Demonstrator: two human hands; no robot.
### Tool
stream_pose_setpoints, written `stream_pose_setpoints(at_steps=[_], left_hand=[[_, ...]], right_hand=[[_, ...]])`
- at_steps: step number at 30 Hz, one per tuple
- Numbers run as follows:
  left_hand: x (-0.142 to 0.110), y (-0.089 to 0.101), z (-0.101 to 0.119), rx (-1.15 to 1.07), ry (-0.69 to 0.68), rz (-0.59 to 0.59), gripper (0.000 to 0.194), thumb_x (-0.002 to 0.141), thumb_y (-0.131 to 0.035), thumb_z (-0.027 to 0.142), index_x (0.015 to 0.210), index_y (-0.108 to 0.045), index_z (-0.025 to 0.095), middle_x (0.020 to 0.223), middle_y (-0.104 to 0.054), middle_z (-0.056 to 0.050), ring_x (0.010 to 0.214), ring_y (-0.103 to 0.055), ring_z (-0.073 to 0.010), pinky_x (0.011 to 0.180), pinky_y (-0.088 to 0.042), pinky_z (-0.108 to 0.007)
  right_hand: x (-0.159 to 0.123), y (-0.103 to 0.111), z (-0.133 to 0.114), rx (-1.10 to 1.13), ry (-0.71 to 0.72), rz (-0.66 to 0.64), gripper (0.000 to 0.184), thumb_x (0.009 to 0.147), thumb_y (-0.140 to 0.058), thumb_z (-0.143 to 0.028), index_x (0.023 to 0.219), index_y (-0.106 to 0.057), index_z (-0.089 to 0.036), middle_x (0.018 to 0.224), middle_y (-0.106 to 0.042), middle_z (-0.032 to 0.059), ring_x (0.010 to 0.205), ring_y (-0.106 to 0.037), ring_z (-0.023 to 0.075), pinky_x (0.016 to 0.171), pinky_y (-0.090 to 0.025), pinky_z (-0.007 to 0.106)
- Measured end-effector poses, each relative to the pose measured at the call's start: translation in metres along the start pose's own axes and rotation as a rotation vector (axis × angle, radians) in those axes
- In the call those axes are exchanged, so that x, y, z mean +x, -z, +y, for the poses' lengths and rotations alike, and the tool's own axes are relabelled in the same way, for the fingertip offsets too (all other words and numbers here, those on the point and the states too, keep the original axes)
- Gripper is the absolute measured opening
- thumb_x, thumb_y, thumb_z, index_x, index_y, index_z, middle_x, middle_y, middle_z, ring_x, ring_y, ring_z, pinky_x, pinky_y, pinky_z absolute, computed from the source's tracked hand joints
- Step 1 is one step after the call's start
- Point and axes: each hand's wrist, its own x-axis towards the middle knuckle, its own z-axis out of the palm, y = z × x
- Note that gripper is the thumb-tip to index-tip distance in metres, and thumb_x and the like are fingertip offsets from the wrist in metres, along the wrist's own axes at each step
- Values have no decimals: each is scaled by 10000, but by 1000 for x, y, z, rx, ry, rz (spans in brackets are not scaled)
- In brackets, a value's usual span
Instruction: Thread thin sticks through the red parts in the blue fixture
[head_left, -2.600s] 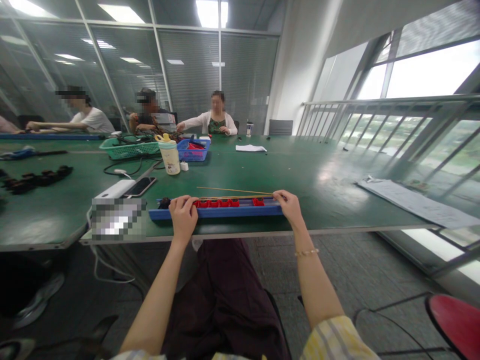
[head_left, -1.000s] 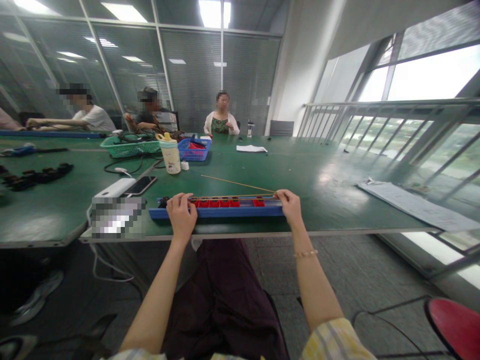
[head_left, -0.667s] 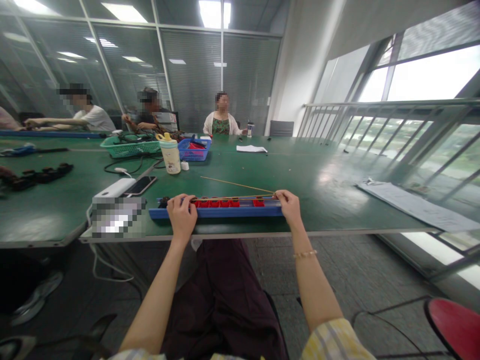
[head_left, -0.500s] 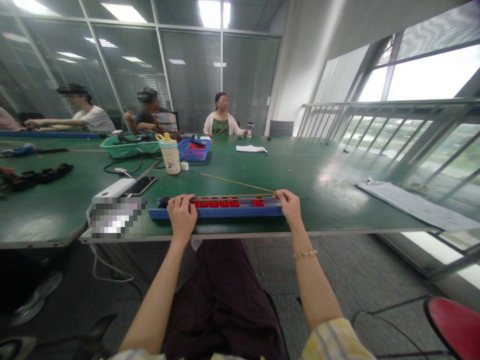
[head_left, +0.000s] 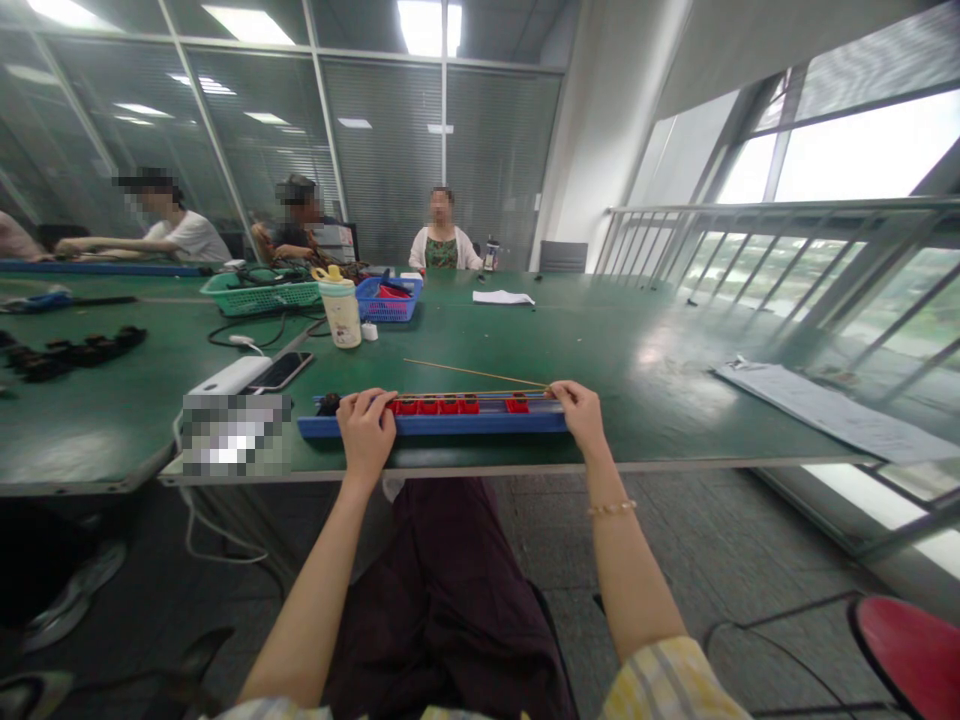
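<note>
- Right hand (head_left: pixel 576 408): fingers closed in a pinch on a thin yellow strand (head_left: pixel 480 375), at the right end of the blue tray (head_left: pixel 465 426).
- Left hand (head_left: pixel 366 428): fingers bent over the tray's left part, touching it; can't tell if anything is gripped underneath.
- Key relation: the strand lies left of the right fingers. One length runs along the tray toward the left hand; another angles up-left, beyond the tray. Right hand nearer to the pinched part.
- Blue tray: long axis left-right, near the front edge, between and under the hands.
- Red blocks (head_left: pixel 448 406): row inside the tray, one set apart nearer the right hand. Black piece (head_left: pixel 328 404) at the left end.
- Surface: green worktop (head_left: pixel 637 340), shiny, some specks.
- Left of tray: phone (head_left: pixel 281 371), white box (head_left: pixel 229 378). Beyond: cup (head_left: pixel 343 316), blue basket (head_left: pixel 399 309). Right: papers (head_left: pixel 832 410).
- Room: glass partition behind, railing (head_left: pixel 780 208) and windows on the right, co-workers across, one in a white cardigan (head_left: pixel 421 250).
</note>
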Motion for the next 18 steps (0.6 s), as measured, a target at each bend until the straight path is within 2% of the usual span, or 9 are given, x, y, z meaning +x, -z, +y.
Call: stream_pose_setpoints(at_steps=[5,12,18], left_hand=[[0,-1,0,0,15,2,298,876,-469,193,1035,-718,225,1076,-663,-75,1044,-482,-270,950,-382,-435],[0,-1,1,-2,30,-5,305,871,-462,188,1034,-717,219,1080,-664,-79,1045,-480,-274,953,-382,-434],[1,-1,0,-4,20,-4,302,879,-458,186,1035,-715,216,1079,-664,-76,1044,-484,-268,958,-389,-424]], right_hand=[[1,0,4,-7,5,13,306,847,-565,-463,797,-724,-207,842,-747,65,836,-678,238,814,-491,362],[2,4,12,68,-45,140,337,841,-584,-505,811,-722,-199,841,-746,76,821,-687,241,800,-510,376],[2,6,9,53,-29,122,325,854,-571,-489,795,-709,-201,830,-739,75,840,-685,237,803,-507,367]])
